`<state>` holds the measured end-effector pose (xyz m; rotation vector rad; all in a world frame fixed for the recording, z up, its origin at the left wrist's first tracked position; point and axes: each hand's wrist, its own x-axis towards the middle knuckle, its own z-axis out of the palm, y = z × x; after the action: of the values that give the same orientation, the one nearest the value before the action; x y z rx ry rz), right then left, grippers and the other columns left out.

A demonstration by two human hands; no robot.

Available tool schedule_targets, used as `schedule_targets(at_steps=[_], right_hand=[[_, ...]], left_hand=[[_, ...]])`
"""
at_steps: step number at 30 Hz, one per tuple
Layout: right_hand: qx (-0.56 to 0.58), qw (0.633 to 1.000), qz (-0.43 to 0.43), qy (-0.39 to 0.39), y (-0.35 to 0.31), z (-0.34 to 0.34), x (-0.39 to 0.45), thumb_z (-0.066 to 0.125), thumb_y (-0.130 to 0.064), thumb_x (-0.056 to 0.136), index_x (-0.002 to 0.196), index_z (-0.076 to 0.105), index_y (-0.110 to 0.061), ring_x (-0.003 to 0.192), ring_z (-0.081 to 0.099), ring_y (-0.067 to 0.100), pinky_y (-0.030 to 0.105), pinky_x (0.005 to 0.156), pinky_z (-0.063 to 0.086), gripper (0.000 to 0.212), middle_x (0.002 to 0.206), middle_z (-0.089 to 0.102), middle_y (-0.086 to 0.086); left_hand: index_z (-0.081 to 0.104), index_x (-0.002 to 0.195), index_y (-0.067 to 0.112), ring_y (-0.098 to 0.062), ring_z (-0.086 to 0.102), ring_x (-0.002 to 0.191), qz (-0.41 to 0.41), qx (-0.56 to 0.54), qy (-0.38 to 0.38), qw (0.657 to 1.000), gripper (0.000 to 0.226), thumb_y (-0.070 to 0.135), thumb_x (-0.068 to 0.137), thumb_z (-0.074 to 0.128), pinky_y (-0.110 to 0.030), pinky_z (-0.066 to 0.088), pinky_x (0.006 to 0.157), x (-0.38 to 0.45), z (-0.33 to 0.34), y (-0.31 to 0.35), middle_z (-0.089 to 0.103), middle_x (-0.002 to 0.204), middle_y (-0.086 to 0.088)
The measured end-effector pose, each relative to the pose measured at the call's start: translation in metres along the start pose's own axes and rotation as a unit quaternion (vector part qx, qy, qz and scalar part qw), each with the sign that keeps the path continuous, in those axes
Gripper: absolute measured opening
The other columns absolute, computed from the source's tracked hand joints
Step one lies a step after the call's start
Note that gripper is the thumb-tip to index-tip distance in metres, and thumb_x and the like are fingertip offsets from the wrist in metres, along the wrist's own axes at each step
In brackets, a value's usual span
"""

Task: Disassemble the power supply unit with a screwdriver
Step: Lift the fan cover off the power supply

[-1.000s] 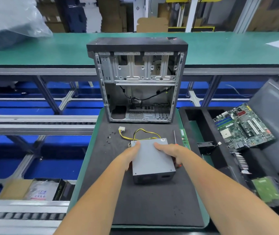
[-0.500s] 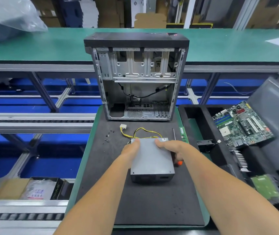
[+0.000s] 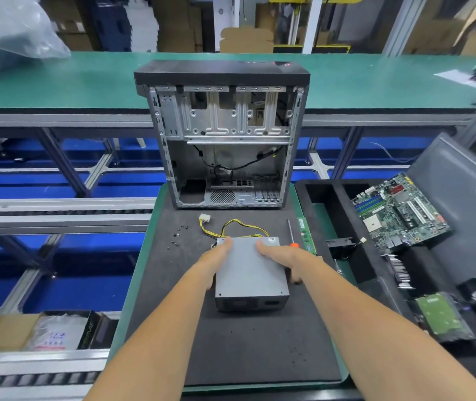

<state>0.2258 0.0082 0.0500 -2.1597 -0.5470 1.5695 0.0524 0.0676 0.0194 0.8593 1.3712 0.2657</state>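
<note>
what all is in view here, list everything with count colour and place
power supply unit: one, grey, centre of mat
cables: bundle, yellow and black, behind the unit
screwdriver: one, orange handle, right of the unit
screws: several, dark, left on mat
mat: one, black foam
computer case: one, black and silver, open, far end of mat
memory stick: one, green, mat's right edge
motherboard: one, green, right tray
hard drive: one, green-topped, right tray
left hand: holds unit's left side
right hand: holds unit's right side

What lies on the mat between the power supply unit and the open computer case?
In the head view, the unit's yellow-and-black cable bundle with its white connector lies between the power supply unit and the computer case; the rest is bare black mat.
</note>
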Motion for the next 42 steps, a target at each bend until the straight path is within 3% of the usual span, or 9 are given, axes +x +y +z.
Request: schedule_targets(at_steps=[4,8,12,16,26,31,33,36,42], right_hand=[[-0.004,1.000,-0.008,-0.013,0.000,-0.002,0.000,0.062,-0.066,0.081,0.102,0.050,-0.017,0.102,0.062,0.018,0.034,0.090,0.049,0.055,0.108,0.061,-0.001],[0.005,1.000,-0.014,-0.009,-0.001,0.000,0.002,0.065,-0.062,0.081,0.120,0.046,-0.013,0.082,0.060,0.013,0.028,0.066,0.044,0.065,0.101,0.060,-0.003],[0.003,0.999,-0.036,0.008,-0.002,-0.002,0.008,0.071,-0.063,0.075,0.145,0.035,-0.011,0.120,0.050,0.022,0.031,0.088,0.037,0.095,0.147,0.040,-0.001],[0.014,0.999,-0.045,-0.013,0.000,-0.007,0.013,0.070,-0.062,0.078,0.140,0.045,-0.010,0.127,0.051,0.028,0.045,0.110,0.036,0.085,0.141,0.051,0.005],[0.093,0.994,-0.048,-0.024,0.006,-0.006,0.015,0.068,-0.052,0.085,0.138,0.045,-0.008,0.114,0.061,0.029,0.049,0.104,0.043,0.073,0.129,0.060,0.009],[0.036,0.999,-0.019,-0.027,-0.001,0.003,0.005,0.062,-0.071,0.077,0.138,0.036,-0.019,0.123,0.046,0.017,0.027,0.092,0.031,0.085,0.150,0.036,-0.001],[0.057,0.998,-0.008,-0.026,0.002,0.003,0.010,0.065,-0.070,0.075,0.119,0.042,-0.022,0.119,0.054,0.018,0.027,0.099,0.039,0.069,0.133,0.053,-0.002],[0.069,0.997,-0.018,-0.019,0.004,0.003,0.011,0.071,-0.059,0.078,0.087,0.047,-0.021,0.079,0.064,0.011,0.028,0.068,0.051,0.046,0.089,0.065,-0.005],[0.024,0.999,-0.024,-0.005,-0.002,0.001,0.008,0.069,-0.058,0.081,0.103,0.056,-0.017,0.071,0.058,0.008,0.023,0.055,0.040,0.048,0.088,0.060,-0.006]], left_hand=[[0.045,0.137,0.020,-0.025,0.051,0.124,0.002,0.012,0.010,1.000,0.072,0.067,0.083,0.049,-0.042,0.039,0.107,-0.002,-0.002,-0.002,0.051,0.137,-0.003],[0.048,0.134,0.018,-0.024,0.056,0.117,0.000,0.009,-0.006,1.000,0.072,0.067,0.082,0.052,-0.041,0.042,0.105,-0.001,-0.003,-0.005,0.057,0.130,-0.003],[0.048,0.132,0.015,-0.025,0.059,0.111,0.007,0.022,0.031,0.999,0.078,0.067,0.075,0.061,-0.040,0.045,0.100,0.004,-0.004,-0.003,0.058,0.127,-0.003],[0.051,0.128,0.011,-0.027,0.061,0.106,0.020,0.033,0.061,0.997,0.077,0.066,0.074,0.061,-0.041,0.049,0.096,0.010,-0.002,-0.001,0.058,0.124,-0.006],[0.046,0.134,0.012,-0.029,0.055,0.114,0.019,0.023,0.070,0.997,0.074,0.061,0.078,0.055,-0.043,0.044,0.101,0.009,-0.003,0.001,0.052,0.131,-0.007],[0.046,0.134,0.012,-0.027,0.056,0.113,0.005,0.041,0.052,0.998,0.079,0.070,0.079,0.051,-0.041,0.045,0.101,0.007,-0.004,-0.005,0.053,0.130,-0.005],[0.048,0.132,0.013,-0.027,0.056,0.113,0.000,0.029,0.037,0.999,0.081,0.071,0.076,0.054,-0.042,0.044,0.101,0.005,-0.005,-0.006,0.056,0.129,-0.004],[0.049,0.130,0.013,-0.026,0.059,0.109,-0.005,0.009,0.025,1.000,0.079,0.071,0.076,0.056,-0.042,0.046,0.099,0.004,-0.007,-0.006,0.059,0.123,-0.004],[0.047,0.131,0.013,-0.027,0.060,0.107,0.004,0.019,0.052,0.998,0.079,0.067,0.074,0.057,-0.042,0.048,0.097,0.007,-0.005,-0.002,0.057,0.125,-0.005]])
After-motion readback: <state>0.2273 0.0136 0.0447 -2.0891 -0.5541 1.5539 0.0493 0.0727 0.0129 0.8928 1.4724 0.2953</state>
